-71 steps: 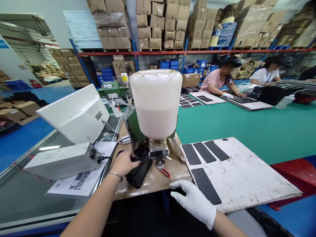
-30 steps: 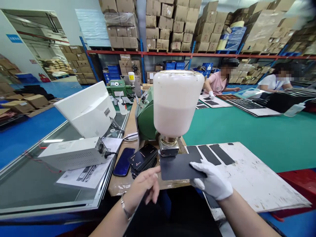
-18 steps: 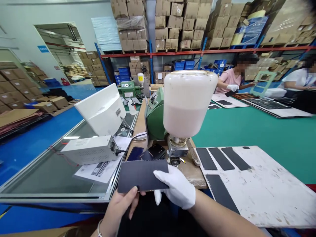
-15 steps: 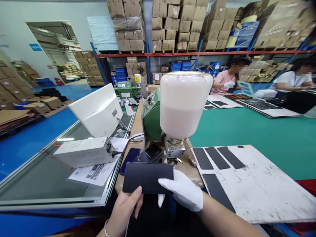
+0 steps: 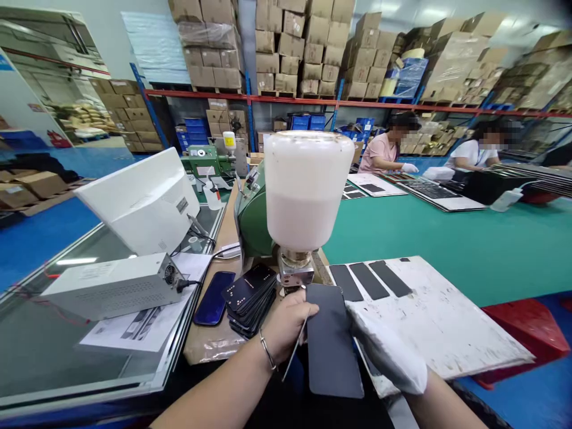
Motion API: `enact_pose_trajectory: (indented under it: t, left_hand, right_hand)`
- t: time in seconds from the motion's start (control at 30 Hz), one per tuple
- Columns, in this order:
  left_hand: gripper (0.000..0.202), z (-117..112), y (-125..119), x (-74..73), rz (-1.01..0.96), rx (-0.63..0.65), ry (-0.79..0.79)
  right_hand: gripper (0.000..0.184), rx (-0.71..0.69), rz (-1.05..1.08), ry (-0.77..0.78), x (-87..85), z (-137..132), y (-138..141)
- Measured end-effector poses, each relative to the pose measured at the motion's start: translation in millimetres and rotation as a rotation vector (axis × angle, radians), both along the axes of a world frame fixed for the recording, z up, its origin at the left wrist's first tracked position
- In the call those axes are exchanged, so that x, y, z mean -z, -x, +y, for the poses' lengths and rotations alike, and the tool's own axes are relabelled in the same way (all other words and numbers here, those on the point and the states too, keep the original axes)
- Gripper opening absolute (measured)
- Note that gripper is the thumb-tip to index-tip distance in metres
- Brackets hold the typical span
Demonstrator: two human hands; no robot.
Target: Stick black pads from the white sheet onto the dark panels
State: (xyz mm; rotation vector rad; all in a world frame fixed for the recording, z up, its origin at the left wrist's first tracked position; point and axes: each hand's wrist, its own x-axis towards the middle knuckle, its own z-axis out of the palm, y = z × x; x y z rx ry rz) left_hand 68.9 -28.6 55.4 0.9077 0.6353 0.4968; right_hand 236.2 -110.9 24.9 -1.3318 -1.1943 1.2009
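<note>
Fingers: the bare left hand (image 5: 288, 325) has its fingers drawn in narrow on a thin piece (image 5: 295, 353) seen edge-on, thumb lapping the upper left edge of a dark panel (image 5: 333, 345); the gloved right hand (image 5: 391, 351) lies along that panel's right edge, blurred, and whether its fingers grip cannot be told.
Grey box (image 5: 111, 286): lower left of the frame, a cord in its right end, partly over a printed sheet (image 5: 120, 335).
White monitor (image 5: 143, 199): left of the frame, tilted, seen from behind.
Blue-black slab (image 5: 215, 298): lower left of centre, flat, just beside the stack.
Stack (image 5: 250, 292): dark plates, unevenly piled, left of the bare hand.
Bottle (image 5: 308, 196): centre, above a metal block (image 5: 297, 272), partly filled.
Panel's place: lower centre, between the hands, broad face showing.
White board (image 5: 447, 322): lower right, three dark rectangles (image 5: 369, 281) along its upper part.
Co-workers: upper right, one in a pink top (image 5: 379, 148), one in a white top (image 5: 467, 156).
</note>
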Motion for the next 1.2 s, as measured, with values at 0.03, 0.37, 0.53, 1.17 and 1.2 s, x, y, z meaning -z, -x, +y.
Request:
enact_pose_trajectory:
  t: [0.03,0.37,0.53,1.17,1.2]
  left_hand:
    - [0.016,-1.4,0.9,-1.1,0.016,-0.038,0.002]
    - [0.039,4.9,97.3,14.9,0.13,-0.407,-0.022]
    - [0.039,-8.6,134.2,10.3,0.183,-0.459,-0.096]
    - [0.021,9.8,25.2,24.3,0.129,-0.021,-0.19]
    - [0.025,11.7,19.9,24.0,0.117,-0.046,-0.189]
  right_hand:
    - [0.048,0.006,-0.017,0.014,-4.8,1.2,3.4]
    - [0.043,-0.325,0.123,0.025,-50.6,41.2,91.0]
    - [0.028,-0.457,0.101,0.065,-58.0,54.8,107.0]
    - [0.018,0.059,0.185,0.139,-18.4,5.2,-23.9]
    - [0.015,0.103,0.107,0.116,-17.5,6.5,-28.8]
